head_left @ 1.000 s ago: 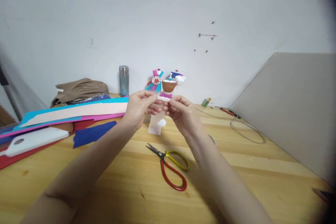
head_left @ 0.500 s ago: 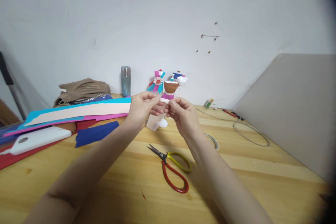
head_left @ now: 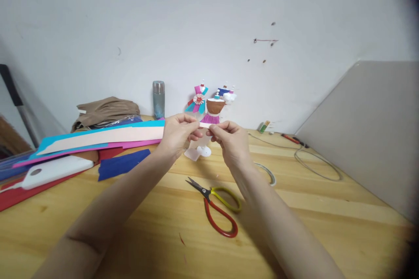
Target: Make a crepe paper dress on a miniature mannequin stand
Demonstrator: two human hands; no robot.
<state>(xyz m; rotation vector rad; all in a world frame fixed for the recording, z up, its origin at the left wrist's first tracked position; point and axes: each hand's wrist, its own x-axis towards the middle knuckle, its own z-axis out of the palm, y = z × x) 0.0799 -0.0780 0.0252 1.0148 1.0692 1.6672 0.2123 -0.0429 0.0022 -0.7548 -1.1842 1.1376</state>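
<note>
Above the wooden table, the left hand and right hand each pinch one end of a small white strip, fingertips closed on it. Scissors lie below, blades slightly parted. Behind the strip stands a doll-sized form in brown and magenta.

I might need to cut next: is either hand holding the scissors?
No, the scissors lie on the table, below both raised hands.

Pale narrow strip stretched level above table
</note>
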